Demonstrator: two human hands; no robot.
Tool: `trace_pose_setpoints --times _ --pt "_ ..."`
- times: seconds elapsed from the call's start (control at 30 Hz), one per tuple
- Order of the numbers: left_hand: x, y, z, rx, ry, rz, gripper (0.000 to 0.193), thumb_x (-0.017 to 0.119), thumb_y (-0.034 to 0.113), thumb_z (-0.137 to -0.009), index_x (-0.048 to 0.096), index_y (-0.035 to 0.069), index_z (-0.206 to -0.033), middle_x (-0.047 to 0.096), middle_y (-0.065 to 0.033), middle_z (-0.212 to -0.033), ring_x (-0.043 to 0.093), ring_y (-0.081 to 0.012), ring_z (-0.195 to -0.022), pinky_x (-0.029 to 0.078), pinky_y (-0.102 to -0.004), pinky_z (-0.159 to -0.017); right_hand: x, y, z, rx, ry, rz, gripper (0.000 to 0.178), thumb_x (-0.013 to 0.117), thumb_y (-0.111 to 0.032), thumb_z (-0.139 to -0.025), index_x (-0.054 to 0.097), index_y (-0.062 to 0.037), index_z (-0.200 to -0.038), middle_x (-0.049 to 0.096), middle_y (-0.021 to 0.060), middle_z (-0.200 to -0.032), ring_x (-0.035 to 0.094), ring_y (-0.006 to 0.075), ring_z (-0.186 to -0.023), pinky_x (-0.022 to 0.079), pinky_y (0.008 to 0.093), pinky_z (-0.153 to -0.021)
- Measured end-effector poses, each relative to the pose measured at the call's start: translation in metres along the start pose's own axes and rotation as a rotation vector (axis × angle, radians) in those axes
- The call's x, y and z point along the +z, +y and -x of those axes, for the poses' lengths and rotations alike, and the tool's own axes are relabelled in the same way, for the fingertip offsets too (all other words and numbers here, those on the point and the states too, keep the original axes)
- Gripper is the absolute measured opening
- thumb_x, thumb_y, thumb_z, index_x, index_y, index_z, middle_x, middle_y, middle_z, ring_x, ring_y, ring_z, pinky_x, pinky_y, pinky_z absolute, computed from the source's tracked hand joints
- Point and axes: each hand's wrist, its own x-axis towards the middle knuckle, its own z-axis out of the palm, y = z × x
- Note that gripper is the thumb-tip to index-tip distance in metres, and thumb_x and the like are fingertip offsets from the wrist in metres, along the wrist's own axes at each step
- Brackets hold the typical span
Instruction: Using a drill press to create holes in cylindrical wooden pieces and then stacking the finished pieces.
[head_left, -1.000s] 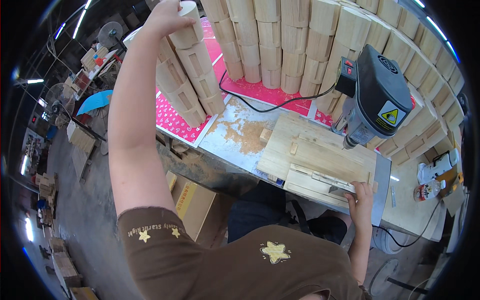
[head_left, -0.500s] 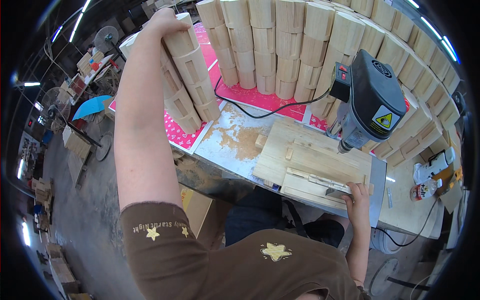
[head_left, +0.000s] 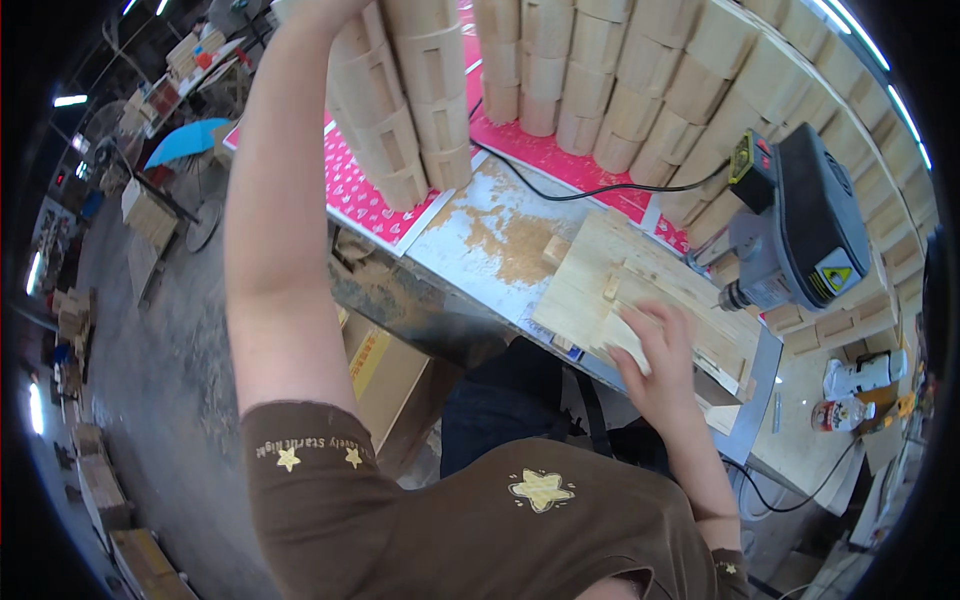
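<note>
My left arm reaches up and away to the top edge, where my left hand (head_left: pixel 335 9) is cut off beside the tops of two tall stacks of pale, rounded wooden blocks (head_left: pixel 436 100). Its fingers are out of sight. My right hand (head_left: pixel 662 362) hovers over the near side of a flat wooden jig (head_left: pixel 580 285), thumb and fingers curved and apart. Nothing is plainly held in it, though slight blur hides the fingertips' contact with the wood. A small bench drill (head_left: pixel 815 220) stands over the jig's right end, its chuck (head_left: pixel 735 296) pointing down.
Many more block stacks (head_left: pixel 590 75) stand behind on pink patterned sheeting (head_left: pixel 368 190). A black cable (head_left: pixel 590 196) runs across to the drill. Sawdust (head_left: pixel 520 245) covers part of the metal tabletop. Bottles (head_left: pixel 842 413) stand at right; a cardboard box (head_left: pixel 385 375) sits below.
My right hand has moved left from the jig's right end to its middle, and its fingers have spread. The view has shifted, so my left hand now runs off the top edge.
</note>
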Motion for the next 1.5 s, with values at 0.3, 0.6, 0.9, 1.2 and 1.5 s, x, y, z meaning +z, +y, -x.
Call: trace_pose_setpoints --times 0.3,0.6,0.9,1.2,1.5 --pt "0.039 -0.099 0.229 -0.681 0.172 -0.044 0.121 0.087 0.037 -0.05 0.018 -0.005 -0.139 0.023 -0.0262 -0.141 0.024 -0.0373 -0.133 0.023 -0.0441 -0.109 0.175 0.047 -0.201 0.234 -0.215 -0.477 0.082 0.078 -0.022 -0.069 0.033 -0.0044 -0.135 0.042 0.0163 -0.133 0.043 0.0305 -0.122 0.039 0.0414 -0.098" --pt "0.111 -0.175 0.288 -0.652 0.041 0.119 0.152 0.09 0.041 -0.043 -0.019 0.002 -0.14 0.003 -0.0227 -0.149 0.008 -0.0329 -0.139 0.012 -0.0413 -0.113 0.281 0.102 -0.27 0.286 -0.531 -1.0 0.124 0.084 -0.011 -0.056 -0.002 -0.0053 -0.144 0.021 0.0189 -0.147 0.02 0.0297 -0.137 0.021 0.0367 -0.11" --pt "0.114 -0.175 0.259 -0.643 0.104 0.235 0.142 0.088 0.031 -0.046 -0.013 0.005 -0.143 0.007 -0.0208 -0.146 0.01 -0.0344 -0.137 0.016 -0.0444 -0.112 0.282 0.105 -0.286 0.344 -0.677 -1.245 0.088 0.082 -0.004 -0.055 0.039 -0.0005 -0.132 0.055 0.0124 -0.123 0.049 0.0233 -0.117 0.037 0.0348 -0.101" --pt "0.117 -0.189 0.253 -0.579 0.141 0.304 0.134 0.087 0.027 -0.047 -0.004 0.004 -0.143 0.014 -0.0201 -0.14 0.017 -0.0359 -0.133 0.021 -0.0469 -0.109 0.287 0.102 -0.295 0.303 -0.672 -1.162 0.081 0.082 -0.003 -0.056 0.045 -0.0004 -0.128 0.056 0.0125 -0.121 0.051 0.022 -0.115 0.039 0.0343 -0.099" --pt "0.115 -0.215 0.251 -0.611 0.149 0.33 0.128 0.085 0.023 -0.048 0.002 0.006 -0.144 0.02 -0.0175 -0.137 0.024 -0.0331 -0.131 0.026 -0.0447 -0.108 0.311 0.102 -0.308 0.273 -0.626 -1.088 0.096 0.084 -0.012 -0.055 0.032 -0.0032 -0.135 0.053 0.011 -0.123 0.05 0.0195 -0.115 0.038 0.0332 -0.099"
